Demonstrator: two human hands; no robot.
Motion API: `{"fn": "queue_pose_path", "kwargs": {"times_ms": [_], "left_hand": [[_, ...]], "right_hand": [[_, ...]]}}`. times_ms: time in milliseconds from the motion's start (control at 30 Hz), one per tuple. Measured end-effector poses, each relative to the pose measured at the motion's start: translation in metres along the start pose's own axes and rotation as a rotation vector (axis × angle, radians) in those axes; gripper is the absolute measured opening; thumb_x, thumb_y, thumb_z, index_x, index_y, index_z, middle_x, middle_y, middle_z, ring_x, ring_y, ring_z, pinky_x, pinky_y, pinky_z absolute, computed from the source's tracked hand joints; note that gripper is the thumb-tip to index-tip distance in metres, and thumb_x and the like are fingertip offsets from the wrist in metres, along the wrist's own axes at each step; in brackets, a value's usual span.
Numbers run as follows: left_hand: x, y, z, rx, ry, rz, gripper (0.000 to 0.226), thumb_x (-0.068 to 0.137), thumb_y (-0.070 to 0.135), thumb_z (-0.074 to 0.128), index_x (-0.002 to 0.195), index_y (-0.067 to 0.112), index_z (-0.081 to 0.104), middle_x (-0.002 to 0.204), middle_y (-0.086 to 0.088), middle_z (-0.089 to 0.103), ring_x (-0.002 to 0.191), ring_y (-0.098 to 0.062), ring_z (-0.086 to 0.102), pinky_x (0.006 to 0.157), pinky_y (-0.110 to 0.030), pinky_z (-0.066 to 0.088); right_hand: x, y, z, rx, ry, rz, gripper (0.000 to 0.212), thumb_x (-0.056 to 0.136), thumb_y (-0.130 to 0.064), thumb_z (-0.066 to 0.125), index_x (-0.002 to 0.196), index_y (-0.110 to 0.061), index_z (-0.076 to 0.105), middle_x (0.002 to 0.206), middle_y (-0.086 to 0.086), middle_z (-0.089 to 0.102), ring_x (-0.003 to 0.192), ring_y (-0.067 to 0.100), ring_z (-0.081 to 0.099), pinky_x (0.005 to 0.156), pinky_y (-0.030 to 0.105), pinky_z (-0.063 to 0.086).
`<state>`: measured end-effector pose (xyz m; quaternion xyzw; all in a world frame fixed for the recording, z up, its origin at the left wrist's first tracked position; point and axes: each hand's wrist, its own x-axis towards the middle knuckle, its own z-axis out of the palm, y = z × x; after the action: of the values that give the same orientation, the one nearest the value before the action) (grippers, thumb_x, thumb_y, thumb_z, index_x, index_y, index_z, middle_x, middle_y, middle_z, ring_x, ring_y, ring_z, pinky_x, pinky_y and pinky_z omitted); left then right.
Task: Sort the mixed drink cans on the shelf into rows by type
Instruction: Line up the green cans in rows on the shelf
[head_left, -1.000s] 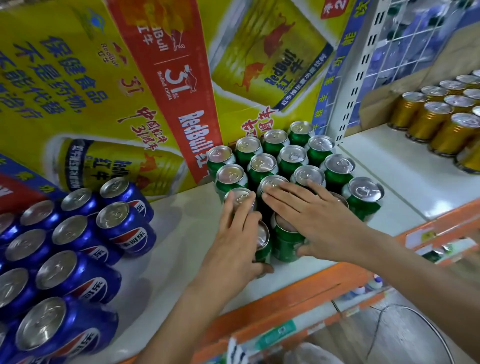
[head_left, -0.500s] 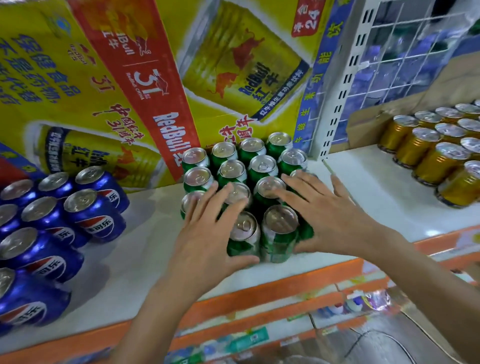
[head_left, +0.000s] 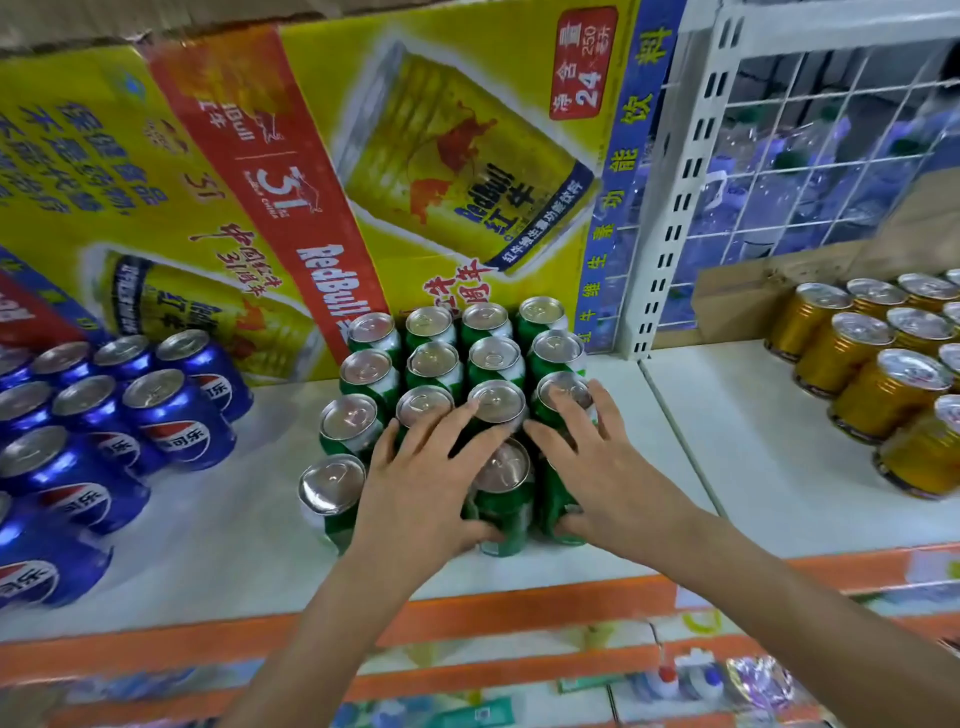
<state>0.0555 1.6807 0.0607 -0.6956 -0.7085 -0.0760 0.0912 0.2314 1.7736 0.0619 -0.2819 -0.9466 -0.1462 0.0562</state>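
The green cans stood as a block of four rows in the middle of the shelf. The back row was against the box, and the front row stood short of the orange front edge.

Both hands lay flat over the front of the block. The left hand covered the second can from the left in the front row. Its fingers were spread and nearly straight across the tops of the row behind. Its thumb pressed against the front of the third can, which showed between the two hands. The right hand covered the front right can, with its fingers stretched over the tops behind and its thumb low against that can's front. Neither hand had closed round a can; both lay spread and pressing.

The front left can stood free of the hands, just beside its neighbours. The blue cans were grouped toward the left end of the shelf, apart from the green ones. The gold cans stood toward the right end, beyond a seam in the shelf. A white post and a wire grid rose at the back right.
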Motion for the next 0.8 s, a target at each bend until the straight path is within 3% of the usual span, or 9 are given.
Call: {"fn": "queue_pose_path", "kwargs": {"times_ms": [67, 200, 300, 367, 500, 600, 667, 733, 800], "left_hand": [[-0.001, -0.001, 0.000, 0.009, -0.005, -0.006, 0.113, 0.032, 0.067, 0.081, 0.134, 0.043, 0.038, 0.136, 0.007, 0.051, 0.122, -0.021, 0.053, 0.096, -0.053, 0.044], [-0.001, -0.001, -0.001, 0.040, -0.005, 0.018, 0.112, 0.038, 0.071, 0.077, 0.137, 0.040, 0.035, 0.138, 0.005, 0.050, 0.125, -0.021, 0.050, 0.102, -0.055, 0.039], [-0.008, -0.004, -0.001, 0.028, -0.005, 0.017, 0.109, 0.047, 0.078, 0.069, 0.141, 0.037, 0.031, 0.143, 0.001, 0.044, 0.134, -0.020, 0.039, 0.109, -0.055, 0.027], [-0.014, -0.009, -0.003, 0.001, 0.024, 0.016, 0.103, 0.055, 0.083, 0.057, 0.142, 0.036, 0.029, 0.146, 0.000, 0.040, 0.139, -0.019, 0.028, 0.113, -0.053, 0.022], [-0.027, -0.027, -0.015, -0.241, 0.203, -0.123, 0.076, 0.079, 0.075, 0.040, 0.140, 0.029, 0.036, 0.146, -0.001, 0.038, 0.138, -0.021, 0.028, 0.111, -0.042, 0.025], [-0.034, -0.043, -0.028, -0.615, 0.291, -0.474, 0.053, 0.089, 0.055, 0.044, 0.133, 0.026, 0.044, 0.132, 0.011, 0.044, 0.126, -0.013, 0.038, 0.096, -0.027, 0.031], [-0.027, -0.053, -0.029, -1.026, 0.276, -0.706, 0.030, 0.093, 0.046, 0.052, 0.120, 0.032, 0.050, 0.116, 0.017, 0.051, 0.111, -0.008, 0.050, 0.089, -0.025, 0.037], [-0.014, -0.064, -0.024, -1.347, 0.139, -0.872, 0.028, 0.091, 0.040, 0.058, 0.117, 0.030, 0.056, 0.109, 0.013, 0.060, 0.100, -0.008, 0.056, 0.088, -0.028, 0.044], [-0.004, -0.072, -0.019, -1.440, -0.003, -0.930, 0.032, 0.087, 0.038, 0.063, 0.115, 0.024, 0.058, 0.100, 0.002, 0.070, 0.089, -0.014, 0.066, 0.080, -0.033, 0.053]], "right_hand": [[0.000, 0.001, 0.004, -0.024, 0.057, -0.041, 0.100, 0.026, -0.047, 0.089, 0.112, -0.001, 0.064, 0.109, 0.016, 0.063, 0.119, 0.039, 0.034, 0.096, 0.061, 0.028], [-0.002, 0.003, 0.001, 0.027, 0.007, -0.014, 0.102, 0.027, -0.051, 0.087, 0.114, -0.004, 0.063, 0.114, 0.021, 0.061, 0.120, 0.039, 0.031, 0.098, 0.055, 0.026], [-0.006, 0.009, 0.001, 0.199, -0.137, 0.036, 0.112, 0.059, -0.067, 0.072, 0.147, -0.021, 0.020, 0.154, 0.012, 0.016, 0.142, 0.040, 0.002, 0.115, 0.052, 0.016], [-0.010, 0.012, -0.005, 0.418, -0.175, 0.106, 0.113, 0.061, -0.077, 0.061, 0.149, -0.029, 0.009, 0.156, -0.004, 0.000, 0.144, 0.028, -0.009, 0.118, 0.046, 0.014], [-0.009, 0.016, -0.013, 0.891, 0.080, 0.325, 0.102, 0.060, -0.077, 0.058, 0.144, -0.028, 0.028, 0.149, -0.008, 0.023, 0.138, 0.008, 0.021, 0.111, 0.022, 0.020], [0.001, 0.022, -0.010, 1.250, 0.108, 0.542, 0.072, 0.082, -0.048, 0.066, 0.143, -0.029, 0.031, 0.132, -0.014, 0.039, 0.113, -0.001, 0.043, 0.086, 0.010, 0.036], [0.009, 0.025, -0.006, 1.566, 0.048, 0.611, 0.067, 0.081, -0.049, 0.061, 0.141, -0.034, 0.034, 0.127, -0.018, 0.046, 0.104, -0.004, 0.049, 0.073, 0.012, 0.043], [0.018, 0.028, 0.002, 1.681, 0.041, 0.625, 0.069, 0.077, -0.054, 0.062, 0.139, -0.036, 0.038, 0.131, -0.014, 0.052, 0.112, 0.000, 0.051, 0.085, 0.020, 0.047], [0.027, 0.027, 0.009, 1.697, 0.033, 0.628, 0.069, 0.081, -0.048, 0.065, 0.142, -0.034, 0.035, 0.134, -0.011, 0.052, 0.119, 0.005, 0.051, 0.099, 0.031, 0.045]]}}
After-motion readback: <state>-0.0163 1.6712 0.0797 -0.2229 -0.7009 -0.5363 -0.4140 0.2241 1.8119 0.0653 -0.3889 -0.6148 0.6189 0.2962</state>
